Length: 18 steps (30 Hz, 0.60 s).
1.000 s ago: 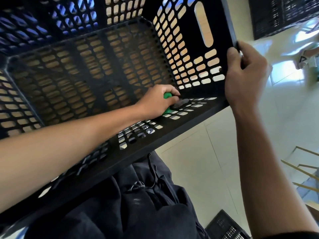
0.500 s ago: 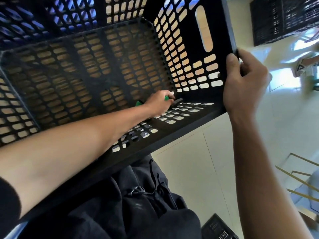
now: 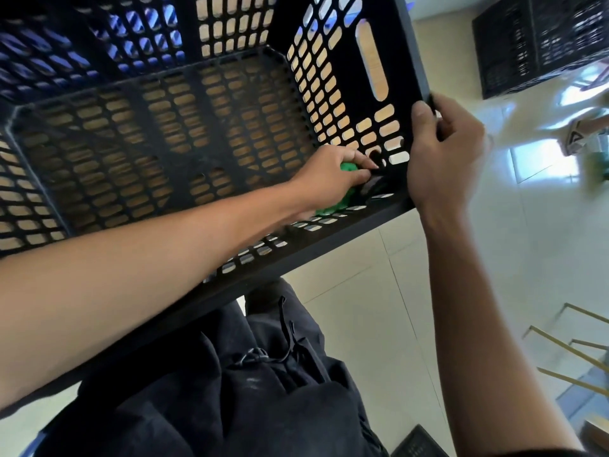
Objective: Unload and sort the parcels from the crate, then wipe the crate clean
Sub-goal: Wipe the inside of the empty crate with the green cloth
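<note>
Head view. I saw the black crate [image 3: 164,143] tilted open toward me, filling the upper left and centre of the frame. My left hand [image 3: 329,179] lay inside its right corner, fingers [image 3: 359,159] clamped on a green cloth [image 3: 333,206] against the wall. My right hand [image 3: 441,153] gripped the crate's right rim, fingers curled round it. Another black crate [image 3: 540,41] sat upper right on the tiled floor [image 3: 379,324].

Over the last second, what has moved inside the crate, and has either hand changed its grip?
The left hand, gripping the green cloth, has worked along the near wall into the crate's near right corner, beside the end wall's lowest slots. Nothing was picked up or released. The right hand still grips the right end rim, holding the crate tipped toward the camera. No parcels are visible inside, and the second black crate remains on the floor.
</note>
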### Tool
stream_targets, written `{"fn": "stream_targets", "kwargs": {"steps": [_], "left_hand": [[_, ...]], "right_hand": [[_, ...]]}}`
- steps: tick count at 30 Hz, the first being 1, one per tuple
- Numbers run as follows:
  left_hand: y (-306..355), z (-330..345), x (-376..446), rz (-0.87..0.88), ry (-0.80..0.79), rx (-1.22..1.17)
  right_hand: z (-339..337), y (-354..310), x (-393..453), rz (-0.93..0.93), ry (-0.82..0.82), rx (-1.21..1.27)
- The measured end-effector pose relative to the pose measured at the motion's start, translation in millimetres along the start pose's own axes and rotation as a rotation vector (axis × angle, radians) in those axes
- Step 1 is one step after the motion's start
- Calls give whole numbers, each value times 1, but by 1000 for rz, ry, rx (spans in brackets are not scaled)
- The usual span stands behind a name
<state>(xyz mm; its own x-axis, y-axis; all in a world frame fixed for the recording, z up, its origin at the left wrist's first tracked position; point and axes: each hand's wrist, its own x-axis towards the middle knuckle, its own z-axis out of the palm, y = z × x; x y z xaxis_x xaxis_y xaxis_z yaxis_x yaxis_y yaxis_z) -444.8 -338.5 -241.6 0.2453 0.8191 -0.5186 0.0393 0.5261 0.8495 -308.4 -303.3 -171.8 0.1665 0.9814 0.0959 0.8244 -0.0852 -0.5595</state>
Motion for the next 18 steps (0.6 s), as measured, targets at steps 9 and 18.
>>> {"fn": "stream_targets", "kwargs": {"steps": [9, 18], "left_hand": [[36, -10, -36, 215, -119, 126], [57, -44, -74, 78, -117, 54]], "right_hand": [[-6, -7, 0, -46, -45, 75], [-11, 1, 5, -139, -132, 115]]}}
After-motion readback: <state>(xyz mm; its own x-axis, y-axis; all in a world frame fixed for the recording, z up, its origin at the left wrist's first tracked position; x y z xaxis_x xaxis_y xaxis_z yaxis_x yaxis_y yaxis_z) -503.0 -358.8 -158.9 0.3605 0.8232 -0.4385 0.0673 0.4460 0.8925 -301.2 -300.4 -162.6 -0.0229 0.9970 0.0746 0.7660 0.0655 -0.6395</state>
